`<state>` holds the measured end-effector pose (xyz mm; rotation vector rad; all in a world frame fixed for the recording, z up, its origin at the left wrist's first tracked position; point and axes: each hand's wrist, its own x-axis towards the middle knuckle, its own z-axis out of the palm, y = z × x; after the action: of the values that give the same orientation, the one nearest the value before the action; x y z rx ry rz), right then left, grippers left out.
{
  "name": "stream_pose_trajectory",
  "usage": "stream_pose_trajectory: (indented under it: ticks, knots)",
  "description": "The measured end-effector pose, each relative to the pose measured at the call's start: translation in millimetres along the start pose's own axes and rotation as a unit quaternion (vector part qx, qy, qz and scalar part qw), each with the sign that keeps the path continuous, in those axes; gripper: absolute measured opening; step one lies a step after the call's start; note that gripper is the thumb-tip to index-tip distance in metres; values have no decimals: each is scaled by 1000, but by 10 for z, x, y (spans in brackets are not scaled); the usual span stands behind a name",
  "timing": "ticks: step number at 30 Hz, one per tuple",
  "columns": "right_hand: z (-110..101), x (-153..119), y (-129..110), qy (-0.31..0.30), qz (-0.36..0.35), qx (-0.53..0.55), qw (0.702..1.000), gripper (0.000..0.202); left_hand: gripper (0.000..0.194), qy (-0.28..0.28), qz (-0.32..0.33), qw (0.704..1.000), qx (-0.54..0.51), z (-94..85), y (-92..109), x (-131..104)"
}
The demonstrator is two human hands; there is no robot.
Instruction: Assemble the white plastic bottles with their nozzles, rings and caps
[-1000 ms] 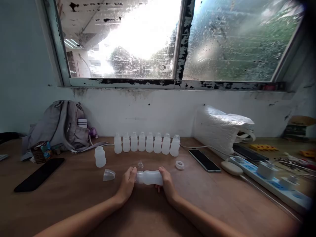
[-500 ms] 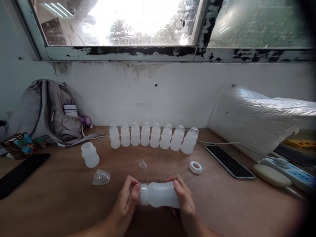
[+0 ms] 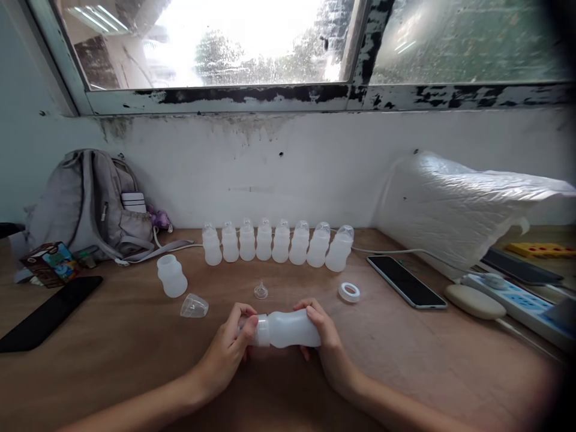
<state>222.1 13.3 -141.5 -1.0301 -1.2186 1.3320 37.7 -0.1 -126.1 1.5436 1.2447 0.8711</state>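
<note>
A frosted white bottle (image 3: 290, 329) lies sideways between my hands, above the wooden table. My left hand (image 3: 231, 342) grips its collar and clear top at the left end. Around the base, at the right end, my right hand (image 3: 326, 336) is closed. Beyond the hands, a clear nipple (image 3: 261, 290) sits on the table, with a white ring (image 3: 349, 293) to its right. On the left stand an uncapped frosted bottle (image 3: 171, 277) and, nearer me, a clear cap (image 3: 195, 306) tipped on its side.
Several capped bottles (image 3: 281, 243) stand in a row near the wall. A grey backpack (image 3: 94, 204), a small box (image 3: 51, 264) and a black slab (image 3: 49, 315) are at the left. A phone (image 3: 405, 281), an oval beige object (image 3: 474, 301) and a power strip (image 3: 517, 300) lie at the right.
The view has shifted slightly, and my hands with the bottle appear a little higher in the picture. Both hands keep their hold on it.
</note>
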Motion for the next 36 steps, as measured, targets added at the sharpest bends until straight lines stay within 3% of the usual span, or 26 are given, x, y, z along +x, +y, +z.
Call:
stream_pose_trajectory:
  ticks: [3, 7, 10, 12, 16, 20, 28, 36]
  knots:
    - [9, -21, 1, -43, -11, 21, 999, 26, 32, 5, 78, 985, 156, -226, 334, 38]
    - [44, -35, -18, -99, -11, 10, 995, 35, 38, 46, 136, 917, 373, -690, 982, 151]
    - [51, -28, -5, -105, -21, 4, 994, 31, 43, 77, 124, 866, 478, -1067, 1352, 281]
    - [46, -19, 18, -110, -31, 1, 993, 29, 46, 76, 87, 840, 529, -1291, 1457, 387]
    - [38, 0, 62, -122, -45, -12, 991, 25, 53, 105, 12, 806, 583, -1608, 1350, 612]
    - [43, 9, 75, -126, -46, -29, 991, 23, 57, 106, -30, 796, 595, -1755, 1077, 805]
    - [49, 13, 99, -118, -47, -32, 991, 26, 63, 98, -57, 796, 594, -1869, 655, 1138]
    - [46, 32, 130, -125, -54, -42, 990, 22, 57, 122, -64, 792, 594, -1887, 516, 1209]
